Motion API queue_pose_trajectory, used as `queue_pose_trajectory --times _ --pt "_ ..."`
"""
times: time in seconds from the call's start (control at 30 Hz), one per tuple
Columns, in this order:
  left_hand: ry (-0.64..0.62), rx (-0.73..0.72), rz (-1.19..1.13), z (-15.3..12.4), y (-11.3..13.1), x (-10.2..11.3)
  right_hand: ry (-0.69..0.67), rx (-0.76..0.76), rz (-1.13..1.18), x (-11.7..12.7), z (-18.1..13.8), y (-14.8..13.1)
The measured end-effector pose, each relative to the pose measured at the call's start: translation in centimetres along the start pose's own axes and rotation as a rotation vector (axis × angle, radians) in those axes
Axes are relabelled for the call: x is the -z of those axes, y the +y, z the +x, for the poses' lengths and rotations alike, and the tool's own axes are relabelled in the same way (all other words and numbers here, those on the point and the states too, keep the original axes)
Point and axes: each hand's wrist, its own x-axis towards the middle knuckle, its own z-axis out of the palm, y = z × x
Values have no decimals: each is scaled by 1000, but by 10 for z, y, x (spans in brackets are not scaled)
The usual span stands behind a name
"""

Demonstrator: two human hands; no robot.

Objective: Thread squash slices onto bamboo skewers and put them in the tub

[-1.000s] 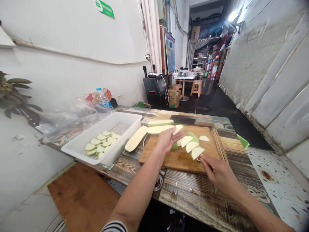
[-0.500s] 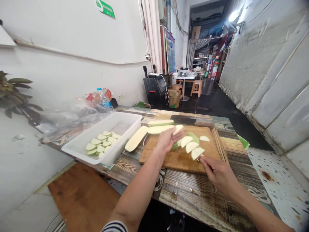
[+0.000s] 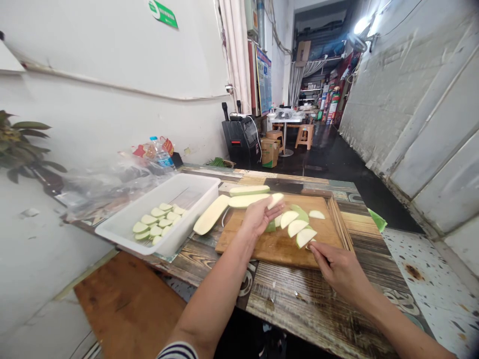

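A wooden cutting board [image 3: 277,247] lies on the table and carries pale green vegetable slices. My left hand [image 3: 257,217] is closed on one slice [image 3: 276,200] at the far end of a slanted row of slices [image 3: 297,227]. At the near end of that row, by the lowest slice [image 3: 306,236], my right hand [image 3: 338,269] pinches. The row looks strung on a thin stick, though the stick itself is hard to see. One loose slice [image 3: 316,214] rests further back on the board.
A white plastic tray [image 3: 123,228] left of the board holds several slices. Long peeled vegetable halves [image 3: 211,213] lie between tray and board. Bamboo sticks [image 3: 339,222] lie along the board's right edge. Plastic bags and a bottle [image 3: 160,152] sit by the wall.
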Motion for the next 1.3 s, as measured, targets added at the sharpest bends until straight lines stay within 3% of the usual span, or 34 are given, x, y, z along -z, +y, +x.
queue_pose_trajectory --times 0.77,1.1,1.3 --pt "-11 24 85 -3 -11 -7 24 -21 -80 -5 -1 -4" --pt "51 -49 1 -3 -14 -10 72 43 -163 -9 0 -8" --pt "105 7 -75 0 -13 -7 88 139 -249 -14 -3 -5"
